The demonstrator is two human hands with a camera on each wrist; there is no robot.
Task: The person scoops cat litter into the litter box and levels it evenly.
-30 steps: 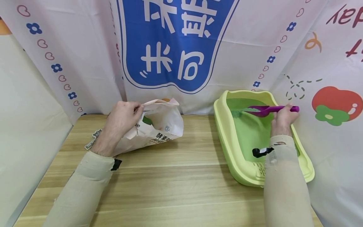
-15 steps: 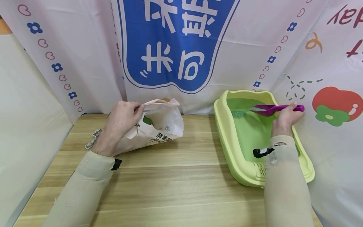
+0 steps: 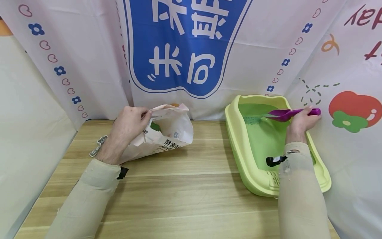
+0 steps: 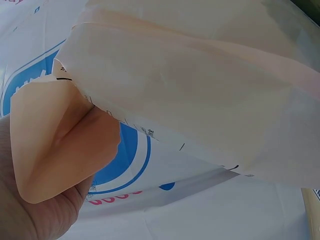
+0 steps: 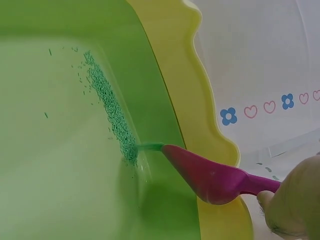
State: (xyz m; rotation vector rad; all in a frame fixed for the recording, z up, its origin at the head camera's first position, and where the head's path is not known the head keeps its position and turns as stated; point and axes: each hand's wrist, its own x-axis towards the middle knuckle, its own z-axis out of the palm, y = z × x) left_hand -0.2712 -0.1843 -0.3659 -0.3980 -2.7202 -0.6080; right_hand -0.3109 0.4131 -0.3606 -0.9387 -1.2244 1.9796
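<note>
Over the yellow-green tray (image 3: 241,149), the right hand (image 3: 302,122) grips a purple scoop (image 5: 215,180) spilling green pellets (image 5: 111,110); tipping too sharply could scatter them. Well apart, the left hand (image 3: 128,127) pinches a paper bag (image 3: 156,142).

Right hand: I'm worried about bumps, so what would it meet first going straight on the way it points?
Probably the white printed cloth behind the green tray; the right hand appears over the tray's side rim, but depth there is unclear.
</note>
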